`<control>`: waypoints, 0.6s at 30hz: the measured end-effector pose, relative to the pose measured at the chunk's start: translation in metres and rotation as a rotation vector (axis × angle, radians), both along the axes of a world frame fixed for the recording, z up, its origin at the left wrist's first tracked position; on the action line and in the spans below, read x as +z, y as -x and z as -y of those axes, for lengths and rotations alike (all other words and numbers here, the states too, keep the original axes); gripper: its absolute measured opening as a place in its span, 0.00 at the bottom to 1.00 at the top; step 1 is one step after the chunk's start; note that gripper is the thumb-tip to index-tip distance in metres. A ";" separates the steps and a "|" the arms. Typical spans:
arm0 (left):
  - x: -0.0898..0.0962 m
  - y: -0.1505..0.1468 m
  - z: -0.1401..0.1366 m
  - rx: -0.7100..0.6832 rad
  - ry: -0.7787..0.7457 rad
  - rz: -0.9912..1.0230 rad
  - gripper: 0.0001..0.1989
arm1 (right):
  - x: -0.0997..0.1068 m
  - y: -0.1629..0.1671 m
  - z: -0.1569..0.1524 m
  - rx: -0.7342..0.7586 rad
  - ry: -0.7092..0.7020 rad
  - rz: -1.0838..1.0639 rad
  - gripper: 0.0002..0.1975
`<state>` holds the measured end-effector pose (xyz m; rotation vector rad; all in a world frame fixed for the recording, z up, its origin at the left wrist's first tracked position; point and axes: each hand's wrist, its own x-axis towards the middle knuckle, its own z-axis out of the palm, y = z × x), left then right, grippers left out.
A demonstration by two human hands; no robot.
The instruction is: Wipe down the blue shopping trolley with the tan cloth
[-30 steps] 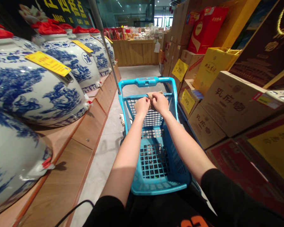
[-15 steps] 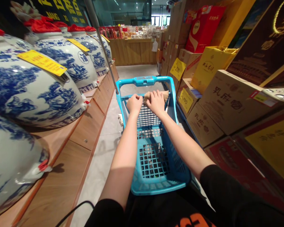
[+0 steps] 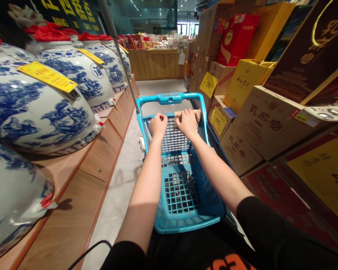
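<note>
A blue shopping cart with a mesh basket stands in front of me, and nothing lies on the part of its floor that shows. My left hand is closed in a loose fist at the left of the basket's far rim. Whatever lies inside those fingers is hidden. My right hand is curled over a piece of brown cloth or paper, pressing it on the right of the same rim. The cart's raised blue handle lies just beyond both hands.
Big blue-and-white porcelain jars with red covers line a wooden ledge at left. Cartons and gift bags are stacked close on the right. A thin pole rises at the cart's left. Ahead, a wooden counter holds packaged goods.
My right hand has shifted slightly on the brown piece, which now looks more bunched at the right. My left hand has stayed at the rim, still curled. The view has shifted slightly.
</note>
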<state>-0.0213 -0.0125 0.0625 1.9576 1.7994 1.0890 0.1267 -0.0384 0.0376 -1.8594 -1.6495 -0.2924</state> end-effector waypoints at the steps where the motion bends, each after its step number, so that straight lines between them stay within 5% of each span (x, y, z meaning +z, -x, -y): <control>1: -0.002 0.000 -0.001 -0.008 -0.023 -0.009 0.10 | -0.001 -0.001 -0.001 0.051 -0.001 0.010 0.18; 8: -0.009 0.002 -0.006 -0.056 -0.202 0.023 0.08 | -0.001 -0.024 -0.006 -0.091 -0.053 -0.091 0.18; 14: -0.014 0.004 -0.008 -0.094 -0.232 0.023 0.09 | -0.003 0.021 -0.001 0.271 -0.009 0.082 0.25; 18: -0.020 0.007 -0.014 -0.100 -0.181 0.036 0.13 | 0.005 0.002 -0.001 0.097 0.038 -0.002 0.21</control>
